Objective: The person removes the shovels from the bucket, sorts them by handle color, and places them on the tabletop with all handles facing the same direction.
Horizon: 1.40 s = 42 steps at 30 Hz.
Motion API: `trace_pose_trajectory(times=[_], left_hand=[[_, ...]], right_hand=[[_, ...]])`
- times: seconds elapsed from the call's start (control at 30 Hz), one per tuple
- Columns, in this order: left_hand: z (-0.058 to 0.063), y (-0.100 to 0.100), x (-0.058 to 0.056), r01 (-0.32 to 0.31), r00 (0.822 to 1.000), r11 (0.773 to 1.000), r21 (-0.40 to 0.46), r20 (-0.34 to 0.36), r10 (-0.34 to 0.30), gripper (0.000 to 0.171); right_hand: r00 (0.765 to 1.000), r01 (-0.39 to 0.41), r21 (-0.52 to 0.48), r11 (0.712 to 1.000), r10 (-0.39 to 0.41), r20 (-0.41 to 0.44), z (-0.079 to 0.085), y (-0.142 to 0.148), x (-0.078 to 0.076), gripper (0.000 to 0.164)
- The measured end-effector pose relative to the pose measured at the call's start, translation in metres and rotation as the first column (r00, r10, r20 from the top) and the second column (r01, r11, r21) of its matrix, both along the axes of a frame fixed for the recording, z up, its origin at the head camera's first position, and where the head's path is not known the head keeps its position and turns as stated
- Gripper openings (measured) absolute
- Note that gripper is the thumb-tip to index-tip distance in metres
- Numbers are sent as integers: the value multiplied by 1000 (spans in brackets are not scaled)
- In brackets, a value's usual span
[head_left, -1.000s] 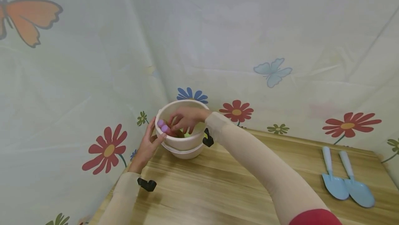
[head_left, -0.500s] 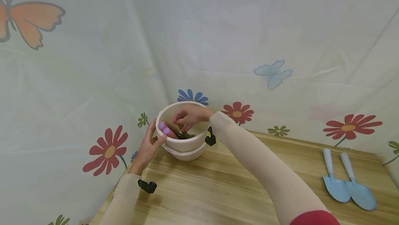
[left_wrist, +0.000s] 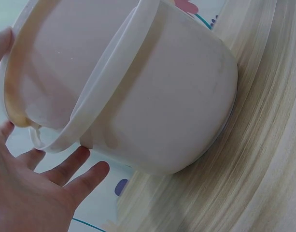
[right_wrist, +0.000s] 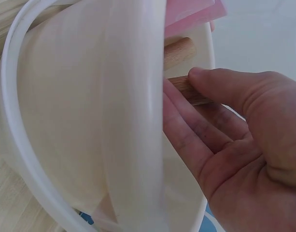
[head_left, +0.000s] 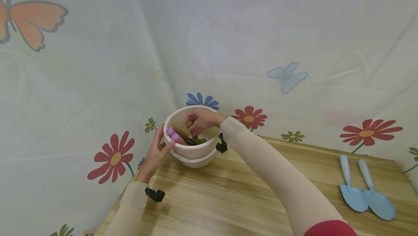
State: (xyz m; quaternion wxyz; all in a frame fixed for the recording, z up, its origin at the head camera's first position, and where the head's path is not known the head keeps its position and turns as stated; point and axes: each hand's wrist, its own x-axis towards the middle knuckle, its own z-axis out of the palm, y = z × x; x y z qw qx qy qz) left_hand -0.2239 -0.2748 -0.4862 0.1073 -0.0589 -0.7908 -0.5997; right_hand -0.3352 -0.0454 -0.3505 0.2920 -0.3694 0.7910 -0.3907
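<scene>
A white bucket (head_left: 192, 152) stands at the table's left back corner, its handle (right_wrist: 15, 106) hanging down outside. My left hand (head_left: 156, 152) holds it at the left side, thumb at the rim and fingers against the outer wall. Inside the bucket, my right hand (head_left: 203, 119) pinches a brown wooden rod (right_wrist: 184, 87) between thumb and fingers; its far end is hidden behind the rim. Another wooden rod (right_wrist: 180, 52) lies beside it. Two pink cylinders (head_left: 177, 139) with purple ends lean on the near left rim, next to something dark green (head_left: 196, 141).
Two light blue hand trowels (head_left: 354, 198) lie side by side at the right of the wooden table (head_left: 215, 199). A pale curtain (head_left: 228, 47) printed with flowers and butterflies rises right behind the bucket and along its left.
The right hand has lifted slightly inside the bucket, baring more of the dark green thing, and now pinches the wooden rod. The left hand keeps its place at the rim.
</scene>
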Motion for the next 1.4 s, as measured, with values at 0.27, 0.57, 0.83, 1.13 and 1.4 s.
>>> trace_pose_trajectory(times=[0.27,0.57,0.83,1.13,1.4], left_hand=[[1,1,-2,4,1000,1000,3,-5,-4,81],[2,0,-5,-4,1000,1000,-13,12,4,81],[1,-1,-8,17,1000,1000,12,-5,-17,81],[3,-2,-9,23,1000,1000,18,-9,-23,83],[2,-4,-11,24,1000,1000,4,-17,-24,83]], right_hand=[[1000,0,-29,1000,1,3,1,5,-6,26],[996,6,-104,995,-14,-83,19,16,-9,20],[991,17,-203,979,-44,-128,40,25,-5,26],[974,35,-314,949,-104,-204,61,40,-6,24],[953,63,-408,911,-176,-247,82,58,-3,21]])
